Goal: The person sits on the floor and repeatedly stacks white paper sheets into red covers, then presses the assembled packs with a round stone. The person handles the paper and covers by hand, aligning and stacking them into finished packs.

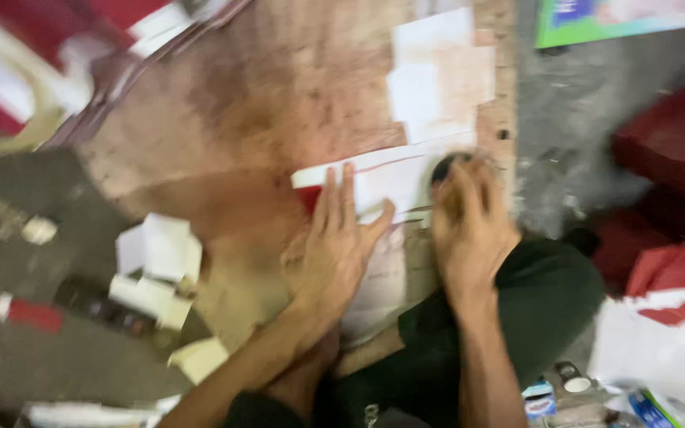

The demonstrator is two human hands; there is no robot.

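Flat white paper sheet with a red edge [390,178] sits mid-frame on the stained brown board [279,103]. Left hand [334,246] presses it, fingers flat; right hand [469,222] curls over something dark, blurry. Open board upper left.

We see a worn brown board [279,103], stained and smooth, which lies on a grey concrete floor [572,119]. On the board lie a red and white sheet [394,178] and, further up, some pale paper pieces [438,71]. On the floor to the left lie white paper scraps [160,254] and a small red and white thing [29,311], blurred. To the right lie red cartons [667,143].
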